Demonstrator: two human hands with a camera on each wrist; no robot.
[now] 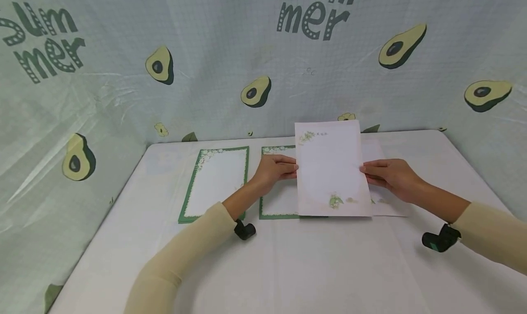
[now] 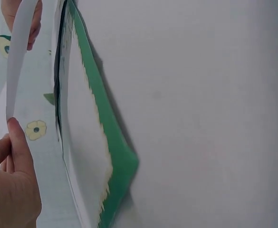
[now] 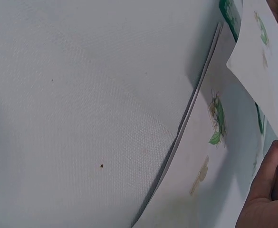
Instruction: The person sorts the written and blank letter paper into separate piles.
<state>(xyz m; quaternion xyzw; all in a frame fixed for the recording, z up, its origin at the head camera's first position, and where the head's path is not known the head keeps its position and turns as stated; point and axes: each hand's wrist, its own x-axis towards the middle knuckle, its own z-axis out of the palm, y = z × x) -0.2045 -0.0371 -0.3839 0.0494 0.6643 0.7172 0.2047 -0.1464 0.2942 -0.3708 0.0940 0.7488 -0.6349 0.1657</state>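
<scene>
Both hands hold up a pale pink sheet of paper with a leaf print at its top left corner and bottom. My left hand pinches its left edge, and my right hand pinches the right edge. The raised sheet partly covers a green-bordered stack of paper and a stack of pink sheets on the table. In the right wrist view, the pink stack lies below the lifted sheet. The left wrist view shows that sheet edge-on and slightly bowed.
Another green-bordered stack of paper lies on the left of the white table. A curtain printed with avocados hangs behind and along the sides. Each wrist wears a small black camera.
</scene>
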